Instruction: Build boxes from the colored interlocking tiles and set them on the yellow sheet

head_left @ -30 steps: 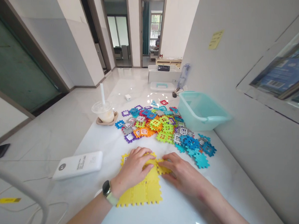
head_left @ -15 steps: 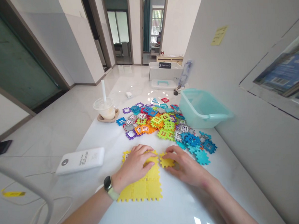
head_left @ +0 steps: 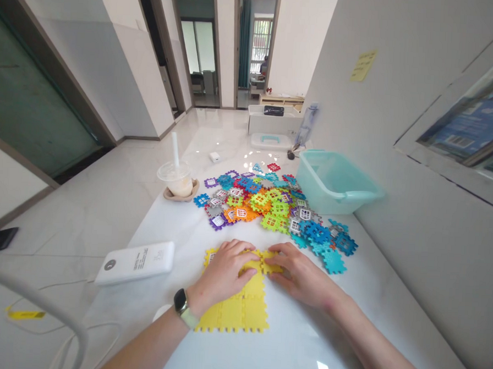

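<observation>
Looking forward and down along a white tabletop [head_left: 167,227], with two bare forearms reaching in from the bottom edge. Left hand [head_left: 221,271] lying palm down on a yellow foam-like mat of interlocked waffle-block squares [head_left: 234,310], fingers close together and slightly curved over the mat's upper edge, thumb out of sight beneath the hand. Smartwatch [head_left: 181,300] on a pale strap around the left wrist, its screen dark or unreadable. Right hand [head_left: 302,275] just beside the left, fingers narrowly spread, fingertips touching a yellow block [head_left: 270,263] at the mat's upper right corner. Fingertips of both hands nearly meeting over that join, with the block's link to the mat hidden beneath them; no telling whether either hand pinches or only presses.

Just beyond the hands, a heap of overlapping blocks [head_left: 270,210] in blue, green, orange, purple, grey and red, lower pieces buried. Teal plastic tub [head_left: 333,183] past the heap on the right, its inside only partly visible. Left of the mat, a white power bank [head_left: 135,262], with small print too blurred to read. Farther up, a clear lidded cup with a straw [head_left: 176,180] on a brown dish. Near the far end, a small white cube [head_left: 214,157] and a lidded box [head_left: 270,141], both too distant for detail.
</observation>
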`<state>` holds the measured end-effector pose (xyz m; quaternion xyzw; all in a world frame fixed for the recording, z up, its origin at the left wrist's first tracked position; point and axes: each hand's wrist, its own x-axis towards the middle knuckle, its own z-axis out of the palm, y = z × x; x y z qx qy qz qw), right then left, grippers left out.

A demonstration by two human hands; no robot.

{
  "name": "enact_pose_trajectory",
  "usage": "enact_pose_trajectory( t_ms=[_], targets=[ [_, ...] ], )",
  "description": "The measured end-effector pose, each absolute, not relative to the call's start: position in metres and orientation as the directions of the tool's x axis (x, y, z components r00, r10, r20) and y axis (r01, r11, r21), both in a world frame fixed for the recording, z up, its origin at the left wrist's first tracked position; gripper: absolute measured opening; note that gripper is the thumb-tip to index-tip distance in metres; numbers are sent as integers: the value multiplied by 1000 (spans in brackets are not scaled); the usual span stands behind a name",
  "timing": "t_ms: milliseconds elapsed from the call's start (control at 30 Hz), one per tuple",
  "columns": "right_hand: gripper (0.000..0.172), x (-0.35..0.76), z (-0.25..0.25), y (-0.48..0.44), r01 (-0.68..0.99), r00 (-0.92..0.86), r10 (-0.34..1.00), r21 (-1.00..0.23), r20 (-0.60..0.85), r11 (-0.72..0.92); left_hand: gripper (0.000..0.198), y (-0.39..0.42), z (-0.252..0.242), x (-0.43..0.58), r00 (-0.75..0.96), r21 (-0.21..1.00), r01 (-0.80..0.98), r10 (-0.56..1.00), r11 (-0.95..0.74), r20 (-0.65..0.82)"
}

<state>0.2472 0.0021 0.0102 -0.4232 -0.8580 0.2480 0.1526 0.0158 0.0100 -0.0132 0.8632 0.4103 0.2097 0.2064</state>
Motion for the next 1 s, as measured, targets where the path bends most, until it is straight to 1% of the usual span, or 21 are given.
enact_pose_trajectory(
  t_ms=[267, 533, 667, 733, 833, 900, 1000],
  targets=[
    [23, 247, 8, 3, 658, -588, 804, -525, 91, 541, 22, 10, -14, 17, 574, 513, 627, 793, -586, 204],
    [26, 243, 10, 2, 675, -626, 779, -469, 45, 570, 23, 10, -12, 18, 586, 504, 636, 791, -584, 178],
    [25, 241, 11, 1, 678, -633, 773, -451, 44, 581, 29, 9, -9, 19, 611, 477, 634, 772, -609, 173],
    [25, 239, 12, 1, 666, -638, 767, -454, 65, 592, 32, 8, -6, 20, 616, 464, 636, 768, -616, 176],
    [25, 238, 12, 0, 646, -633, 769, -487, 88, 588, 33, 7, -3, 21, 615, 456, 646, 771, -612, 164],
    [30, 239, 11, 1, 634, -623, 776, -521, 95, 572, 35, 7, -2, 20, 621, 453, 647, 769, -613, 153],
    [47, 247, 7, 3, 594, -587, 797, -593, 144, 544, 49, 7, -2, 16, 634, 442, 646, 760, -622, 143]
  ],
)
